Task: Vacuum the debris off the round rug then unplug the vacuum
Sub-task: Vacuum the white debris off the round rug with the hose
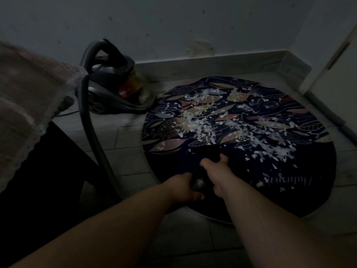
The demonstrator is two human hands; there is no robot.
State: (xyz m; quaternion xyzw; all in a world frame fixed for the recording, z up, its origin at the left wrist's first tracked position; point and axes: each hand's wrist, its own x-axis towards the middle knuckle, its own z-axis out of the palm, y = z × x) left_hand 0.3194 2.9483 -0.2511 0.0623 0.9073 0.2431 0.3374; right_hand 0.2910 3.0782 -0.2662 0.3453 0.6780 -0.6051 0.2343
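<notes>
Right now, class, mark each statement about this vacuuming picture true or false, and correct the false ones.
1. The rug is square. False: it is round.
2. White scraps lie scattered over the rug. True.
3. The vacuum cleaner stands on the rug. False: it stands on the floor beside the rug, near the wall.
4. The left hand and right hand both grip the hose. True.
</notes>
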